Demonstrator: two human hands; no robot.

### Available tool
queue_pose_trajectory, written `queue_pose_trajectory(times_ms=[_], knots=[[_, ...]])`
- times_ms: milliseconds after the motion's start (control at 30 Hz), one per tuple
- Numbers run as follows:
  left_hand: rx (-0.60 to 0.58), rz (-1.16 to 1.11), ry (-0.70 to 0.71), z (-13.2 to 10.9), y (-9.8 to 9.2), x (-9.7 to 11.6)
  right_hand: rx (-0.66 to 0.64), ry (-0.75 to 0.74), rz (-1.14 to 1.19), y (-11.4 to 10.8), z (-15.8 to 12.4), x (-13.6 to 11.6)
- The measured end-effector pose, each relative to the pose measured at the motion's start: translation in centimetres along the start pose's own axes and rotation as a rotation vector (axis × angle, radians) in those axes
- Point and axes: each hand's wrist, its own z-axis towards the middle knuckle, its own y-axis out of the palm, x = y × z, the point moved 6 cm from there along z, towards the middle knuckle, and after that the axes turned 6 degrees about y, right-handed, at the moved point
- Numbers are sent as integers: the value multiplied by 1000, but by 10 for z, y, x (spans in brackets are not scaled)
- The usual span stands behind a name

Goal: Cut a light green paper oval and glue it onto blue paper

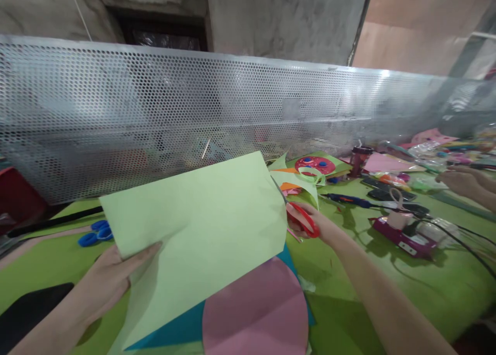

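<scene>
My left hand point(110, 277) pinches the lower left edge of a large light green paper sheet point(201, 231), thumb on top, and holds it up above the table. My right hand point(315, 226) is closed in the red handles of a pair of scissors point(300, 218) at the sheet's right edge. The blades reach into the paper near its upper right corner. A cut strip of the same green paper point(304, 182) curls away beyond the scissors. Under the sheet lie a pink paper circle point(258, 313) and a blue sheet point(182, 329).
A perforated metal screen point(194, 112) runs along the back of the green table point(387, 288). Blue scissors point(95, 232) lie at the left. A glue gun point(349, 200), a pink device point(403, 236), cables and paper crafts crowd the right, where another person's hand point(461, 182) works.
</scene>
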Motion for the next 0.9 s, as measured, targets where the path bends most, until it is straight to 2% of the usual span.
queue_pose_trajectory(times_ms=[333,900], knots=[[-33,34,-49,1,-2,-6,21,-14,17,0,-1,-1],[-39,56,-81,-2,-2,-4,52,-25,-80,-3,-3,-3]])
